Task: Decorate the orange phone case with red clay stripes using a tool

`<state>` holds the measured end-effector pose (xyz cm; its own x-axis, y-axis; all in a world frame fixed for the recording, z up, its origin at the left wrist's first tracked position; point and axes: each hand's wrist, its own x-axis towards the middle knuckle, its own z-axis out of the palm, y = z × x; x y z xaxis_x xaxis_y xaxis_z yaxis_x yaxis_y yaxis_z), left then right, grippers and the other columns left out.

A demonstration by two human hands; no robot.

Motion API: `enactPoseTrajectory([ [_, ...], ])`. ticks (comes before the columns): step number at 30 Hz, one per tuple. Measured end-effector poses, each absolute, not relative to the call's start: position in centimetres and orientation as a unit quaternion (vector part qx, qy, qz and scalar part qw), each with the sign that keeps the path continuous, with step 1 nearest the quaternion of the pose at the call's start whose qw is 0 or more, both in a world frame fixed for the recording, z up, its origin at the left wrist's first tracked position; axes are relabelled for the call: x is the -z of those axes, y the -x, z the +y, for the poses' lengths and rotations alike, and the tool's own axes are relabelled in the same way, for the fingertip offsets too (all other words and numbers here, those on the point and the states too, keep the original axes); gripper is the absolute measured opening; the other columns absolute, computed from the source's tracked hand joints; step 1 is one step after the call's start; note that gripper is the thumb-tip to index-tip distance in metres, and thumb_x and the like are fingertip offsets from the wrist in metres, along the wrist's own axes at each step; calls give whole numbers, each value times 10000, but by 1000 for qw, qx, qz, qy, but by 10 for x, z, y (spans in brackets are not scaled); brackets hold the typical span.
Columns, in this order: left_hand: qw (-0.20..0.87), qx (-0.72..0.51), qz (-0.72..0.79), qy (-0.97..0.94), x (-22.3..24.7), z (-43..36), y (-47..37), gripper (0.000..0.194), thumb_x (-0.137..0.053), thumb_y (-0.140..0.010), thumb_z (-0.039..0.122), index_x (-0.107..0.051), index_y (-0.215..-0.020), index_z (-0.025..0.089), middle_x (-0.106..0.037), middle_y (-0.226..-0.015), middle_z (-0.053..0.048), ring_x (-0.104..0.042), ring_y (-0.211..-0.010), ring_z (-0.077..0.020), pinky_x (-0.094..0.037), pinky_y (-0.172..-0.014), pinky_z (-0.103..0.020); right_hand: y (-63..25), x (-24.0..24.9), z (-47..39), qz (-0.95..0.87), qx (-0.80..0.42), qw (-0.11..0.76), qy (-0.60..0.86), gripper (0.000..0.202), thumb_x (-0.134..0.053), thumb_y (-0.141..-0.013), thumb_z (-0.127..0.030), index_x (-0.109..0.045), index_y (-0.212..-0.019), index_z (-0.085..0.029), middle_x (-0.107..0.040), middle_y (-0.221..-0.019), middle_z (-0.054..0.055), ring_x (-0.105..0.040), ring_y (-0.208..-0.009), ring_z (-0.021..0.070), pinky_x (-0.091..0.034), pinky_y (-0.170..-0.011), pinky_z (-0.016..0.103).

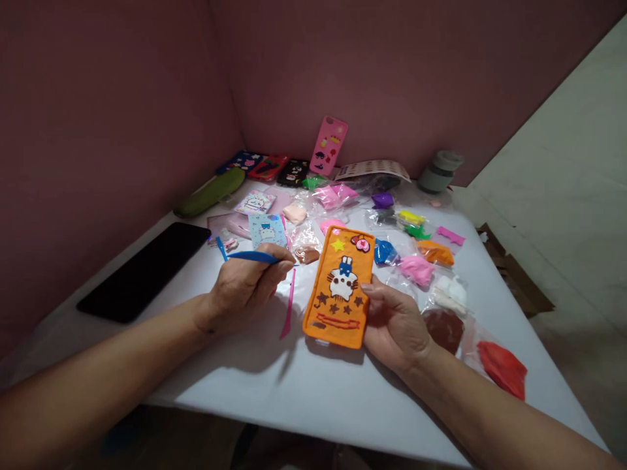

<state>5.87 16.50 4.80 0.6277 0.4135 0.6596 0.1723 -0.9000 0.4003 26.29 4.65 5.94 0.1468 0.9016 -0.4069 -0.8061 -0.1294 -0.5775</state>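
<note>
My right hand (396,320) grips the right edge of an orange phone case (326,326), tilted up above the table. Clay shapes decorate its face: a white cat (343,287) with brown stripes and a blue bow, a yellow star (338,245), a pink heart-like piece, small brown stars and a red ribbon outline. Pinched in my left hand (252,281) is a blue modelling tool (255,256), its tip left of the case and apart from it. Below that hand a pink modelling tool (289,307) lies on the table. A blue cat card (268,230) lies just behind the left hand.
Bagged clay in several colours, such as blue (385,252), pink (416,269) and red (503,367), spreads across the table's right side. A black tablet-like slab (147,271) and a green pouch (210,192) lie left. Other decorated cases, one pink (328,145), and a jar (439,172) stand by the wall.
</note>
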Motion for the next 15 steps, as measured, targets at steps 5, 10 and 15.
enactPoseTrajectory([
  [5, 150, -385, 195, -890, -47, 166, -54, 287, -611, -987, 336, -611, -1217, 163, -650, -1202, -91, -670, -997, -209, -597, -853, -403, -264, -57, 46, -54, -650, 653, 384, 319, -819, -516, -180, -679, -800, -220, -769, -925, 25, -658, -916, 238, -499, -908, 426],
  [10, 151, -374, 206, -892, -49, 166, -50, 285, -610, -987, 336, -612, -1213, 161, -652, -1193, -89, -672, -987, -206, -599, -845, -398, -264, -60, 45, -51, -654, 649, 385, 324, -822, -529, -174, -702, -827, -214, -778, -912, 28, -669, -886, 224, -518, -882, 408],
  [15, 145, -361, 178, -904, -51, 164, -51, 310, -617, -982, 339, -603, -1235, 161, -641, -1226, -96, -665, -1026, -222, -593, -871, -420, -264, -60, 46, -51, -652, 649, 388, 279, -843, -545, -199, -679, -768, -225, -783, -909, 19, -679, -893, 225, -526, -890, 414],
])
